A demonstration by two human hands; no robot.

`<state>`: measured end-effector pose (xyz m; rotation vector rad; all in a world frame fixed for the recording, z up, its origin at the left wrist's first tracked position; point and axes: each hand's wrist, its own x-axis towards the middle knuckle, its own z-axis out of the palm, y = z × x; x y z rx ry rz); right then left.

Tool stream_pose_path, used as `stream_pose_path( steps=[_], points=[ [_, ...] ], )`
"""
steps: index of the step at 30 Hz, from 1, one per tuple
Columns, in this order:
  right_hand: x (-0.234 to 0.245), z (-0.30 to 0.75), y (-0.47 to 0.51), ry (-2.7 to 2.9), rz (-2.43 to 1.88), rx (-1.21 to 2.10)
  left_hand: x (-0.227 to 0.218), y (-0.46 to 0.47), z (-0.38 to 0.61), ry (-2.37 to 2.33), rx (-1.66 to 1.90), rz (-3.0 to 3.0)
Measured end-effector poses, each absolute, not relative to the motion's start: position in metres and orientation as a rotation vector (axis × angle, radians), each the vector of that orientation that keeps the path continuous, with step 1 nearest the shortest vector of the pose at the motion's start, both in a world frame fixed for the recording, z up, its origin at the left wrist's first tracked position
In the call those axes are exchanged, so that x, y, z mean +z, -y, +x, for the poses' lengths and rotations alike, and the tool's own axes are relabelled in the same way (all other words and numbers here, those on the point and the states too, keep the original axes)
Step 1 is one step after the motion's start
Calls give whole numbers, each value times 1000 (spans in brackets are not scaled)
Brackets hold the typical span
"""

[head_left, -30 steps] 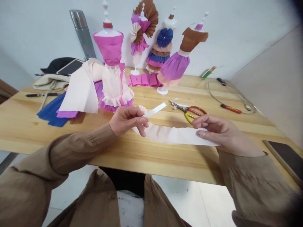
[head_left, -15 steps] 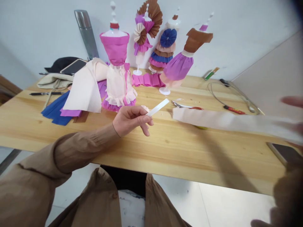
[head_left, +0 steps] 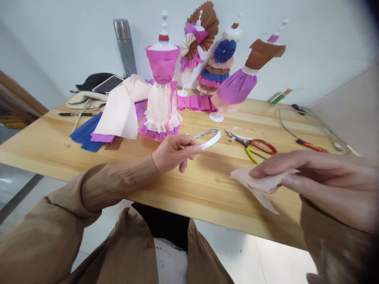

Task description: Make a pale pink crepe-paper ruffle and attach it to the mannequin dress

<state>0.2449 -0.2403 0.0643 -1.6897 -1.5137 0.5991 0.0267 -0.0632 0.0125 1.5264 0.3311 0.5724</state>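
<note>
Pinched in my left hand is a thin roll of white tape, held just above the table. My right hand grips a pale cream strip of crepe paper, bunched between thumb and fingers, with its ends hanging loose. Beyond that hand lie scissors with one red and one yellow handle. Behind my left hand stands a small dress form in a pink top and a ruffled cream and purple skirt.
Three more dressed forms stand along the wall, one in a brown top and purple skirt. Crepe sheets are piled at the left, near a grey flask. A red-handled tool and a cable lie at the right.
My right hand has come in from the right edge, and the cream strip, stretched out before, is now bunched in it. The tape roll has turned in my left hand, showing its ring.
</note>
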Motion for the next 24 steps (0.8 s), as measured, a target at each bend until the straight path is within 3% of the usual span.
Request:
stream_pose_path(
  steps=[4,14,24],
  points=[
    [69,221,214,1485,-1613,867,15,61,23,-296,548,1533],
    [54,200,184,1757,-1792,536,11,59,26,-356,570,1600],
    [38,191,182,1759,-1753,440,-1,56,29,-269,704,1827]
  ],
)
